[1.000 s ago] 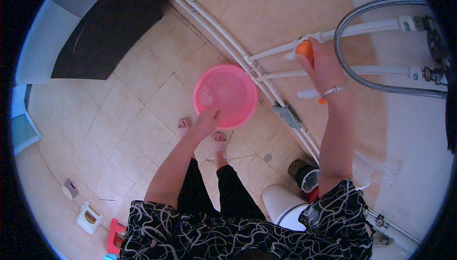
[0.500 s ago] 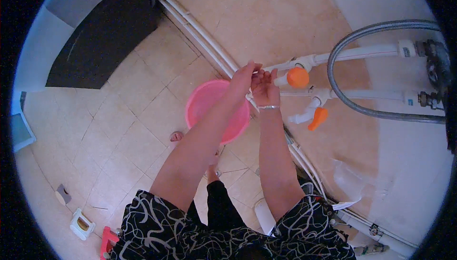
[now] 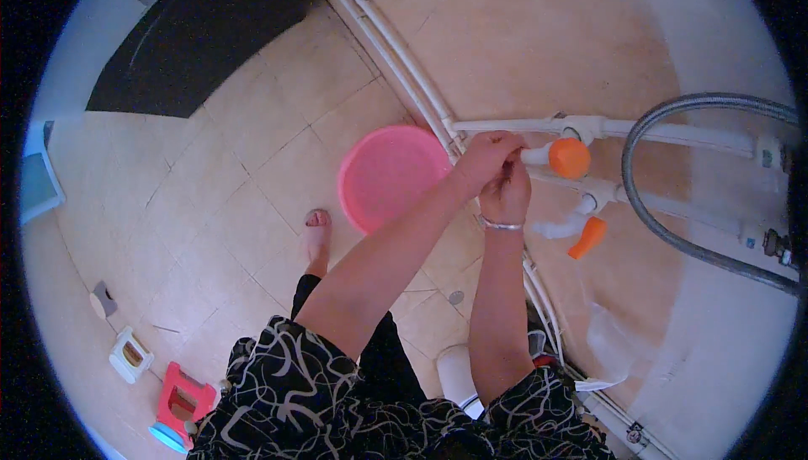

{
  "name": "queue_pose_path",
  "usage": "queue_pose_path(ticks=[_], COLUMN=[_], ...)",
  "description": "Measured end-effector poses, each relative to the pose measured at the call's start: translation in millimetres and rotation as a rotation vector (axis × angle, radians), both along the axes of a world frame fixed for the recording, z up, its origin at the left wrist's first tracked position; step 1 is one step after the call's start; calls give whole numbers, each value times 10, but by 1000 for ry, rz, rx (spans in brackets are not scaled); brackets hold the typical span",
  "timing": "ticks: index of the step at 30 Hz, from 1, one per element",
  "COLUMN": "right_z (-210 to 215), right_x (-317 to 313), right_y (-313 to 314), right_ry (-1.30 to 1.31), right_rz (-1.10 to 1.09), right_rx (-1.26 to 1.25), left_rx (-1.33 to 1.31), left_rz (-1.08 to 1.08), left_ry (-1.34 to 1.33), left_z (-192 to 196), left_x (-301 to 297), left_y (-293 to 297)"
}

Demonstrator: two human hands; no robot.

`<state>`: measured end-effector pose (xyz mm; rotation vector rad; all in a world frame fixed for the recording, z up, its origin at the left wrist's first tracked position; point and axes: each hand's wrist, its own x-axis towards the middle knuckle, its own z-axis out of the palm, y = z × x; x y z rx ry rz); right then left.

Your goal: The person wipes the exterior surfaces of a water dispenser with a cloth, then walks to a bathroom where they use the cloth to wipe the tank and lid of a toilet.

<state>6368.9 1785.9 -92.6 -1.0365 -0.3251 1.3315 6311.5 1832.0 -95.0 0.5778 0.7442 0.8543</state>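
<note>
My left hand (image 3: 486,159) and my right hand (image 3: 507,195) meet just in front of the white tap spout (image 3: 535,156) with a round orange handle (image 3: 570,158). The left fingers bend over the right fingers, which curl upward. Anything between them is hidden. A pale bracelet (image 3: 502,226) circles my right wrist. Below, a second white tap (image 3: 562,228) has an orange lever (image 3: 587,238). On the floor, left of my hands, stands a pink basin (image 3: 345,180), partly behind my left forearm.
White pipes (image 3: 404,73) run along the wall base. A braided grey hose (image 3: 631,161) loops out at the right. A dark panel (image 3: 202,35) is at the far left. A red stool (image 3: 181,397) and a white stool (image 3: 130,355) stand at lower left; a white cylinder (image 3: 454,374) is near my legs.
The view has shifted, and my hands have come together, closing their fingers beside the spout; the right palm was open and upturned before. More of my foot and the red stool show.
</note>
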Motion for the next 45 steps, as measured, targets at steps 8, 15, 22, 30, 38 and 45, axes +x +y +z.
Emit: queue_pose_path(ticks=[8, 15, 22, 30, 38, 45], right_z=[-187, -440, -124, 101, 1058, 1348], right_x=[115, 203, -137, 34, -296, 1], right_y=[-194, -245, -299, -670, -353, 1], right_ry=[201, 266, -38, -1156, -1400, -2046], right_rz=[135, 76, -52, 283, -23, 114], right_rx=[227, 95, -221, -374, -222, 99], left_rx=[-203, -46, 274, -16, 267, 391], left_rz=[-193, -443, -290, -95, -422, -741], left_ry=[-104, 232, 463, 450, 714, 841], left_z=[-55, -25, -310, -649, -852, -826], left_x=[9, -53, 74, 63, -119, -360], left_y=[21, 56, -208, -638, -1206, -1496])
